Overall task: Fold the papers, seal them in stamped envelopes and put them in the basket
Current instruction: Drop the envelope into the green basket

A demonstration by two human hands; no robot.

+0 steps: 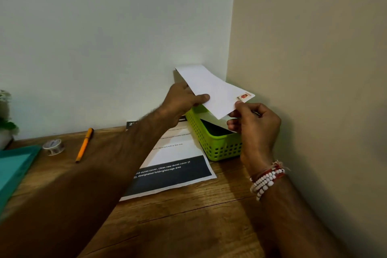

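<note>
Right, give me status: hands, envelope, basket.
Hands: left hand and right hand both pinch the envelope. Envelope tilted over the green basket, not yet in. Nothing in the way.

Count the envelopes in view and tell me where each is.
1 for certain: the stamped envelope, pinched by the left hand and right hand above the green basket. A white edge beneath it may be another.

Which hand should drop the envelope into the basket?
Probably the right hand: it pinches the envelope by its stamped corner, directly above the green basket. The left hand grips the other edge, reaching across the printed sheet.
</note>
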